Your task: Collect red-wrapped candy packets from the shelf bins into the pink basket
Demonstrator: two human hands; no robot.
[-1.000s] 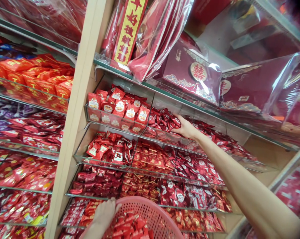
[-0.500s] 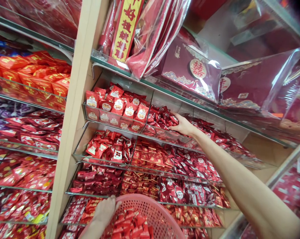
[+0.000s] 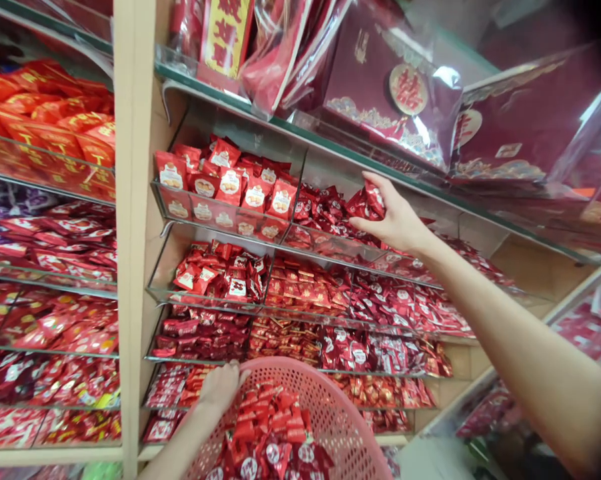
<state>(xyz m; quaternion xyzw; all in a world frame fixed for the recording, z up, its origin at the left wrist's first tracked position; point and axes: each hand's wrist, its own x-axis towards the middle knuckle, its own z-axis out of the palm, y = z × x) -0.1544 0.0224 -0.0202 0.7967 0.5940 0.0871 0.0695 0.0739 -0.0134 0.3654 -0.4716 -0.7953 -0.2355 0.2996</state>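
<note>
My right hand (image 3: 394, 217) is at the upper compartment of the rack, thumb and fingers curved around a few small dark red candy packets (image 3: 373, 199). More dark red packets (image 3: 320, 203) lie in the compartment just left of it. Down at the bottom, my left hand (image 3: 222, 387) grips the left rim of a pink perforated plastic basket (image 3: 348, 417). Inside the basket, bright red wrapped candies (image 3: 270, 417) lie behind dark red packets with white round labels (image 3: 275, 455). The fingertips of my left hand are partly hidden at the rim.
Clear-fronted shelves hold several rows of red candies, among them red packets with cookie pictures (image 3: 229, 187). A glass shelf (image 3: 295, 130) with maroon gift boxes (image 3: 380, 93) hangs above my right hand. A pale wooden post (image 3: 134, 267) divides the racks at left.
My right hand has come up from the packets in the compartment and moved right, with some between its fingers. The view has shifted, and dark red packets now show in the basket.
</note>
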